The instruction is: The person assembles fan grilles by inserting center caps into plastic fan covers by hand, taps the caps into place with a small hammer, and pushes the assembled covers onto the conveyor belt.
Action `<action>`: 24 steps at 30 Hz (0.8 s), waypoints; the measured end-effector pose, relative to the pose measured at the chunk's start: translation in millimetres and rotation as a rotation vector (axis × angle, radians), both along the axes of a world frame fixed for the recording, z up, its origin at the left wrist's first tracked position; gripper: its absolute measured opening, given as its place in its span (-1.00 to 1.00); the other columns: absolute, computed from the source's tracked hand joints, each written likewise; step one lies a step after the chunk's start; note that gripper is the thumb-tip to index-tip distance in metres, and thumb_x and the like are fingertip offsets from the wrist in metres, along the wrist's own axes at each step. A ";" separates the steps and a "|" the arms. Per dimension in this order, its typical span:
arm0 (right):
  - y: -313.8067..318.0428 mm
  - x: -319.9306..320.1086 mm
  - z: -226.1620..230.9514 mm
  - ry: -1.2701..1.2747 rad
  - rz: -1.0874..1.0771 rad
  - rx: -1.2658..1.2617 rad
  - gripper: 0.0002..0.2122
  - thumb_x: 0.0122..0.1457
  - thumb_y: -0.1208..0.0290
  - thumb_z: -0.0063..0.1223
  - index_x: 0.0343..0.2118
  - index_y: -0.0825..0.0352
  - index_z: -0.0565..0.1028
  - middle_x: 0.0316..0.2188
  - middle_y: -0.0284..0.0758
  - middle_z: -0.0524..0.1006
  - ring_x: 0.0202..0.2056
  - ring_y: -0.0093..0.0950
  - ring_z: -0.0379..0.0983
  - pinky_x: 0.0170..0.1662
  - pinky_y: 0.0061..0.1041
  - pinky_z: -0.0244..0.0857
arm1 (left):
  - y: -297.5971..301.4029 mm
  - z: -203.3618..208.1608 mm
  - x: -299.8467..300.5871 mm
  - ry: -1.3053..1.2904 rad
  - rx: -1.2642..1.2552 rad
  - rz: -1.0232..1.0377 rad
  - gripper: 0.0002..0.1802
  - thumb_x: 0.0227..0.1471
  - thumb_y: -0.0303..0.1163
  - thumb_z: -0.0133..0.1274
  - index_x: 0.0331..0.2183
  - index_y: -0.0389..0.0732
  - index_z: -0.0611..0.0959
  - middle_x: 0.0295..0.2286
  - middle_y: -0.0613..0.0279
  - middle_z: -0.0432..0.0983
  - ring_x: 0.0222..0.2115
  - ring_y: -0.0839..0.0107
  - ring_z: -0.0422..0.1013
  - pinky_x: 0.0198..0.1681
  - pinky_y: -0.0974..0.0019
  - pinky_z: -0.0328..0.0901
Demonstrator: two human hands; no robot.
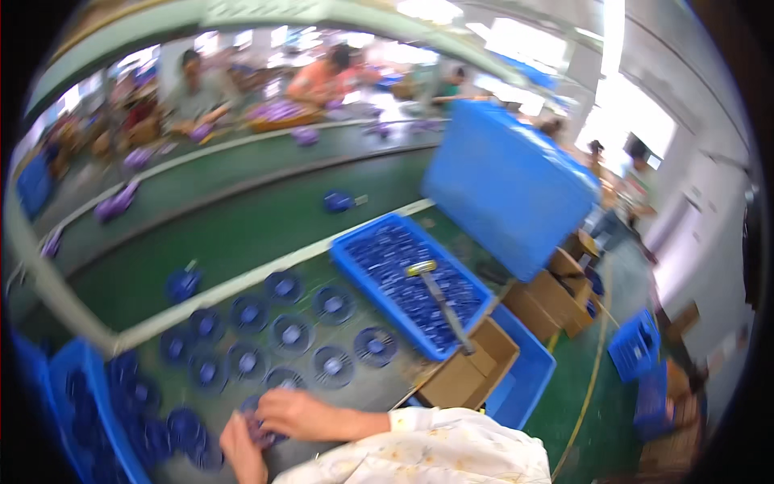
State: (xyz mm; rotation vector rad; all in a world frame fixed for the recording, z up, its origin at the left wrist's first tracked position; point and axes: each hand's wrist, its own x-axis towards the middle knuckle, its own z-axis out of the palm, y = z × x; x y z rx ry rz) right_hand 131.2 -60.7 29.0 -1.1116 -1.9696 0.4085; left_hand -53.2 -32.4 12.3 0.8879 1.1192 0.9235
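At the table's near edge, my left hand (pixel 240 448) and my right hand (pixel 292 413) come together with curled fingers. Between them is a dark blue round part (pixel 260 434), mostly covered by the fingers and blurred. Several blue slotted discs with pale centres lie in loose rows just beyond my hands, including a disc (pixel 331 367) and another disc (pixel 292 334). More of these discs are heaped left of my left hand, such as the dark disc (pixel 187 427).
A blue tray (pixel 343 256) holds many small blue pieces, with a yellow-headed hammer (pixel 439 294) across it. Nearby stand a cardboard box (pixel 459 379), a large upright blue bin (pixel 508 177) and a left-hand blue crate (pixel 97 379). Beyond runs a green conveyor (pixel 266 222); people sit past it.
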 end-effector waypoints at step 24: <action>-5.5 24.0 10.7 0.226 -0.039 -0.177 -0.61 -0.07 0.33 0.51 -0.14 0.25 0.66 -0.12 -0.27 0.49 -0.03 -0.31 0.44 -0.01 -0.38 0.37 | 7.4 23.2 0.8 -0.153 0.080 -0.343 -0.74 0.07 -0.61 0.23 -0.15 -0.38 0.65 -0.31 0.25 0.66 -0.35 0.60 0.53 -0.25 0.48 0.44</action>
